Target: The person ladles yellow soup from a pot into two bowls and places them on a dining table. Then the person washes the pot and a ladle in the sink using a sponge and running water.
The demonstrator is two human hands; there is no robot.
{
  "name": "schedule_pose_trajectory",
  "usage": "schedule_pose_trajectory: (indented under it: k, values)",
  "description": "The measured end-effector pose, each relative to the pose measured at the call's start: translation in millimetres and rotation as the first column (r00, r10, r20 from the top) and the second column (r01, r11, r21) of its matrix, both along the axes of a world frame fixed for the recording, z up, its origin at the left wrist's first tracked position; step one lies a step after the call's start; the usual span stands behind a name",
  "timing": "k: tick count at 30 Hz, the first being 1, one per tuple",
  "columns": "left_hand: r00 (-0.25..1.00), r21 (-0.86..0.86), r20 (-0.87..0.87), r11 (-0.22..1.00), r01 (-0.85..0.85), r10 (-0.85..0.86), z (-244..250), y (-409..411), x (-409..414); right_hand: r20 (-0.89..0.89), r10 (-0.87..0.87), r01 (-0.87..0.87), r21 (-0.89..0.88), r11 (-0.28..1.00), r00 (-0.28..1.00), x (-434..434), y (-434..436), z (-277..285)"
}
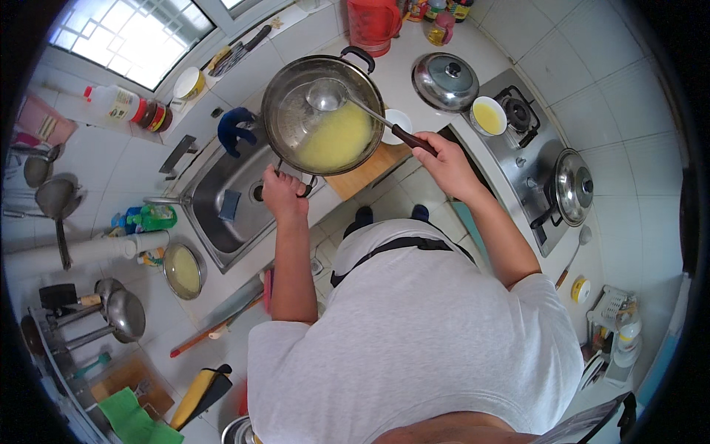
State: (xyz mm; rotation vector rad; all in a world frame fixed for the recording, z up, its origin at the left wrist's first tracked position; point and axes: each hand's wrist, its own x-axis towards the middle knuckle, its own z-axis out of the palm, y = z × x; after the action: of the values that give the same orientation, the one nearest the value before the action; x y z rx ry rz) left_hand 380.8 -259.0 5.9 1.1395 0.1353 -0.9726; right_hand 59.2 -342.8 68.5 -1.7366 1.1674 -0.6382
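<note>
My left hand [285, 194] grips the near side handle of a large two-handled metal pot [285, 125], tilted so that pale yellow liquid [338, 139] pools on its near right side. In my right hand [444, 164] is the dark handle of a metal ladle [326, 94], whose bowl is inside the pot, beside the liquid. Behind the pot's right rim a white bowl [397, 125] is partly hidden, next to a wooden cutting board [360, 172]. Farther right, a white bowl of yellow liquid [488, 116] stands at the edge of the gas stove.
The steel sink [222, 244] lies left, with a blue-grey sponge [229, 205] in it. A domed pot lid [445, 82] and a red plastic jug [374, 25] stand on the far counter. On the stove [518, 161] is a lidded pan [574, 187]. A metal bowl [183, 272] is left of the sink.
</note>
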Motion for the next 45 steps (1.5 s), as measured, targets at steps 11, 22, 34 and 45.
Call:
schedule_pose_trajectory:
  k: [11,22,34,45]
  values:
    - [0.998,-0.044,0.056,0.998,0.037,-0.034,-14.3,-38.0,-18.0,-0.246,-0.065,0.021,-0.178,0.984,0.967,-20.3,-23.0,7.8]
    - [1.000,-0.009,0.018,1.000,0.018,-0.018,-6.8,-58.2,-50.7,-0.600,-0.049,-0.213,-0.357,0.909,0.798,-50.4,-54.5,-0.3]
    - [1.000,0.024,0.005,0.999,0.025,-0.025,-28.2,-66.7,-46.9,0.008,-0.123,0.089,0.644,0.760,0.992,-69.4,-75.5,-3.5]
    - [0.997,0.000,-0.031,0.998,0.070,-0.070,-40.9,-64.8,-44.0,0.078,-0.171,0.083,0.637,0.766,0.982,-63.0,-70.0,6.9]
